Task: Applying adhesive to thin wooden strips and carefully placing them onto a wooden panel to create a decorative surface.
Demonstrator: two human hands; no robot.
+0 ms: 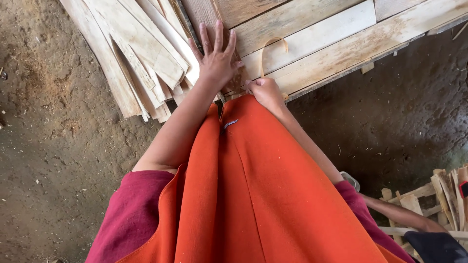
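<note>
Two hands are at work over the plank platform (341,36): the left hand (217,61) lies flat with fingers spread, palm down on the boards just beside the fanned stack of thin wood veneer sheets (141,53), while the right hand (265,92) is curled closed at the platform's near edge, pinching the lower end of a thin curved wood strip (273,46) that arcs up over the planks. An orange apron (253,195) hangs below, and another person's arm (395,214) reaches toward wooden pieces (448,190) at lower right.
</note>
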